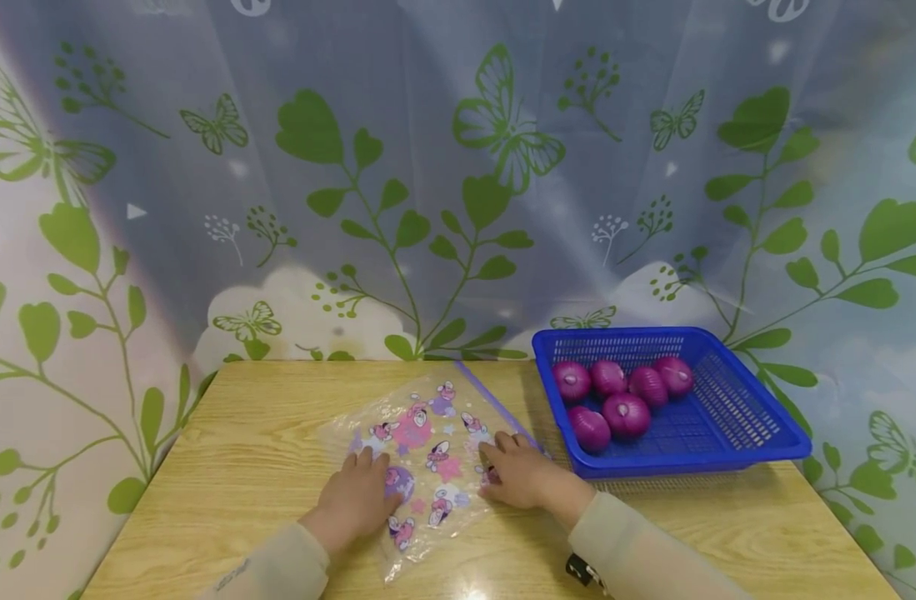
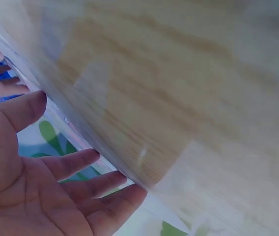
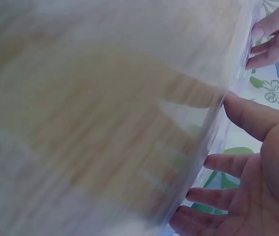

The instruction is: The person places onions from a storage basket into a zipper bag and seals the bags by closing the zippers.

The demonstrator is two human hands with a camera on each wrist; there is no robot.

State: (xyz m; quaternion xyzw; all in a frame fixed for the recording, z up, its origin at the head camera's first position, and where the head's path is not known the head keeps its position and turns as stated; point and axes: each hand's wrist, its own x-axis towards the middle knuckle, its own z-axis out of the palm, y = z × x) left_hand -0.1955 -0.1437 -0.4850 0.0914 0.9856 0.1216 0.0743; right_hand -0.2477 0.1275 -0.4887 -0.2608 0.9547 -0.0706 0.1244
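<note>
A clear plastic zip bag (image 1: 420, 425) printed with pink and purple cartoon figures lies flat on the wooden table, its purple zip edge (image 1: 495, 402) at the upper right. On its left side rests my left hand (image 1: 355, 497), fingers spread. My right hand (image 1: 523, 473) lies on the bag's right side, near the zip edge. In the left wrist view, the fingertips of the left hand (image 2: 55, 172) touch the plastic. The right wrist view shows the right hand (image 3: 250, 182) with fingers apart, tips against the bag. Neither hand grips anything.
To the right of the bag, a blue plastic basket (image 1: 743, 408) holds several purple onions (image 1: 626, 415), grouped toward its left side. The wooden table (image 1: 255, 433) ends at a curtain (image 1: 427, 167) with green leaves and butterflies. Something black (image 1: 581, 571) shows at the right wrist.
</note>
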